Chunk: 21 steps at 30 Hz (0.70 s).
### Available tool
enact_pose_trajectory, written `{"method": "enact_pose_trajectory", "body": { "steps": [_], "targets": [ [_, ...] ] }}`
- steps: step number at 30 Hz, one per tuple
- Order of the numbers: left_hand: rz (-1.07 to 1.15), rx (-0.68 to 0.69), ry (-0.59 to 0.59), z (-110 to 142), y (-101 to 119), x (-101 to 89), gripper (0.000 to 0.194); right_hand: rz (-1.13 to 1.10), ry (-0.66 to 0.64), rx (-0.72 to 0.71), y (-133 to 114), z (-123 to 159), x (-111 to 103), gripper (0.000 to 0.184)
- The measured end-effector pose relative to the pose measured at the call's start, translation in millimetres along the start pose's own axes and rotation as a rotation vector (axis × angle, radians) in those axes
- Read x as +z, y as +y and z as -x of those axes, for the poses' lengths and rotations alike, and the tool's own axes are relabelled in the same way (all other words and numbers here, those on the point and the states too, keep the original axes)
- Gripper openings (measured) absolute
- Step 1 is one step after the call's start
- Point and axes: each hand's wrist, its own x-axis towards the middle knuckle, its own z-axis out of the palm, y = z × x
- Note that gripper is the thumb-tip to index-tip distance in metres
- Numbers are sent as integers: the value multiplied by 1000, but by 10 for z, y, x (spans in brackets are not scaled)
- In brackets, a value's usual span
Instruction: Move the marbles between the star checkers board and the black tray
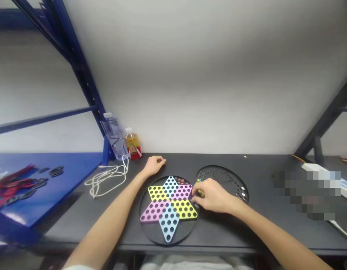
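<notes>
A Chinese checkers board (169,210) lies on the dark table, its star of light blue, yellow and pink points full of round holes. My right hand (211,195) is over the board's right edge, thumb and fingers bent toward each other. Small yellow-green pieces show in the gap between them; whether they are held or lie beneath is unclear. Reddish marbles (179,181) sit at the board's upper right rim. Beyond the board, my left hand (155,165) rests on the table, its fingers loosely curled and their inside hidden.
A round black lid or tray (242,183) with pale discs lies partly under my right hand. On the left are a coiled white cord (105,180), a clear bottle (117,137) and a yellow-red bottle (133,144). A white power strip (316,168) lies right, near a blurred patch.
</notes>
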Motion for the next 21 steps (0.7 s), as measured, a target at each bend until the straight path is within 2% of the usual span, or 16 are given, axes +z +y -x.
{"method": "enact_pose_trajectory", "body": {
  "steps": [4,8,11,13,16,18,21],
  "targets": [
    [6,-38,14,10,22,8,38,76,-64,-63,-52,25,64,18],
    [6,-49,4,7,26,2,39,-46,-21,-40,-5,-22,88,13],
    [1,-45,3,-7,12,-2,38,-385,98,63,86,-84,40,12],
    [-2,-36,3,-18,1,1,37,-776,143,160,179,-125,-24,15],
    [-20,-29,12,-27,-3,11,37,-1320,136,297,350,-172,-123,20],
    [-47,-38,24,-26,3,14,37,-1484,175,364,457,-195,-153,25],
    [-56,-35,31,-15,15,10,37,-1531,318,419,569,-224,-119,32]
  ]
}}
